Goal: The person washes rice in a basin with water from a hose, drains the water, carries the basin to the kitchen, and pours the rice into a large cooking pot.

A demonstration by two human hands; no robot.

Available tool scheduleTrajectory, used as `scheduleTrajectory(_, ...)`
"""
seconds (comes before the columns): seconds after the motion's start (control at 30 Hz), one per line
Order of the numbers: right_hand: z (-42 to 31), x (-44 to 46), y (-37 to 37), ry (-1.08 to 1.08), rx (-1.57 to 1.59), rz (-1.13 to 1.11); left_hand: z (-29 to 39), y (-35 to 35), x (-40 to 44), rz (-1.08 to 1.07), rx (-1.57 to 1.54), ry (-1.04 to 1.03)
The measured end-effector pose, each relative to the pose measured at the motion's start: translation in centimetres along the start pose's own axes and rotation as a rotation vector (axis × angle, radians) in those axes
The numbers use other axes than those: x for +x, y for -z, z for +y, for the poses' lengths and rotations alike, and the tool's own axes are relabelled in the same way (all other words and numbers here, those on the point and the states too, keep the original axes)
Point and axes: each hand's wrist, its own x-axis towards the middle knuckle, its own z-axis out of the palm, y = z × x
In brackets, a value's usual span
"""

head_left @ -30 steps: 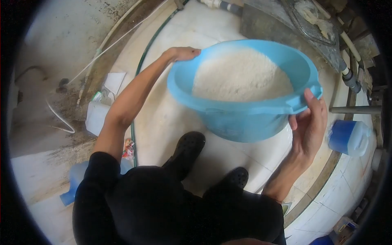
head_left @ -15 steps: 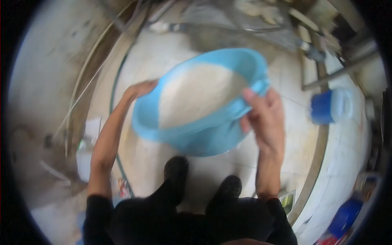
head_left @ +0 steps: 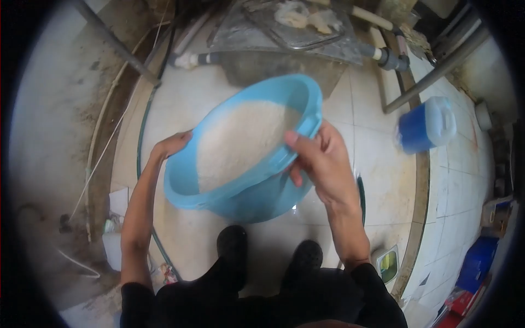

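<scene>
A light blue plastic basin (head_left: 246, 205) is held up in front of me, tilted so that its right side sits higher. Inside lies a pale, grainy mass (head_left: 243, 139) that looks like rice. My left hand (head_left: 174, 145) grips the basin's left rim, its fingertips partly hidden at the edge. My right hand (head_left: 322, 161) is closed on the right rim, the thumb over the top and the fingers underneath. Both my shoes are on the floor below the basin.
A grey box (head_left: 284, 68) with pipes and a tray (head_left: 295, 24) on top stands ahead. A jug of blue liquid (head_left: 424, 126) is at the right. A green hose (head_left: 143, 126) runs along the left floor. Metal legs (head_left: 437, 71) slant in at the right.
The basin and both hands have shifted left in the view, with the basin slightly lower. The surroundings have shifted too as my head moved. Both hands keep their hold.
</scene>
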Motion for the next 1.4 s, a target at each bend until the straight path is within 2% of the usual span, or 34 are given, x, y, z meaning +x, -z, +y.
scheduleTrajectory(0.07, 0.2, -0.1, 0.5, -0.014, -0.005, -0.006, -0.7, -0.3, 0.3, 0.008, 0.075, -0.097)
scheduleTrajectory(0.23, 0.4, -0.1, 0.1, -0.007, -0.019, 0.01, 0.6, -0.1, -0.7, 0.006, 0.021, 0.031)
scheduleTrajectory(0.63, 0.4, 0.2, -0.3, 0.053, -0.024, 0.005, -0.2, -0.1, 0.2, 0.011, -0.021, 0.063)
scheduleTrajectory(0.73, 0.5, 0.6, -0.9, 0.059, -0.104, 0.083, 0.2, 0.3, 0.0, -0.03, -0.052, 0.066)
scheduleTrajectory(1.0, 0.1, 1.6, -0.1, 0.069, -0.078, -0.058, -0.6, 0.4, 0.7, -0.034, -0.073, 0.057)
scheduleTrajectory(1.27, -0.1, 2.0, -0.7, 0.048, -0.049, -0.047, -0.7, 0.7, 0.6, -0.064, -0.031, 0.091)
scheduleTrajectory(1.4, -0.1, 2.0, 0.0, 0.004, -0.043, -0.051, -0.9, 0.3, 0.8, -0.032, 0.09, -0.02)
